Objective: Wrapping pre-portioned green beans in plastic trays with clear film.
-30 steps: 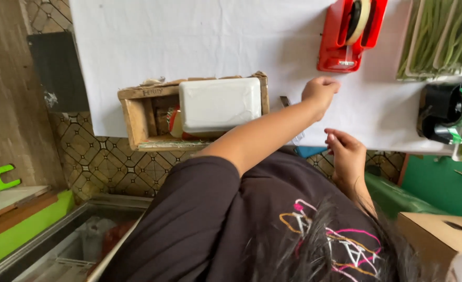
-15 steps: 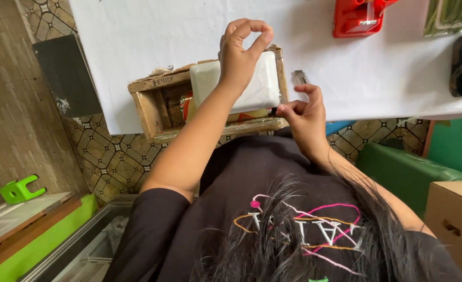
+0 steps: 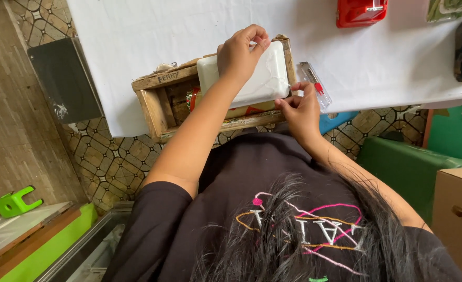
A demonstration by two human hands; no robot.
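The left hand (image 3: 241, 55) lies palm down on a white wrapped box (image 3: 252, 83), fingers curled over its far edge and pressing it onto the wooden crate (image 3: 160, 102) beneath. The right hand (image 3: 299, 107) is pinched shut at the box's near corner; I cannot tell whether it grips wrap, tape or nothing. A clear cutter with a red slider (image 3: 315, 84) lies just beside the crate, almost touching the right hand's knuckles. The crate sits at the white tabletop's (image 3: 137, 42) edge, its near side seeming to overhang the tiled floor. To my eye a hard tug at that corner could skid the box off the crate, or nudge crate and cutter over the edge. A red tape dispenser (image 3: 361, 11) sits well beyond the crate.
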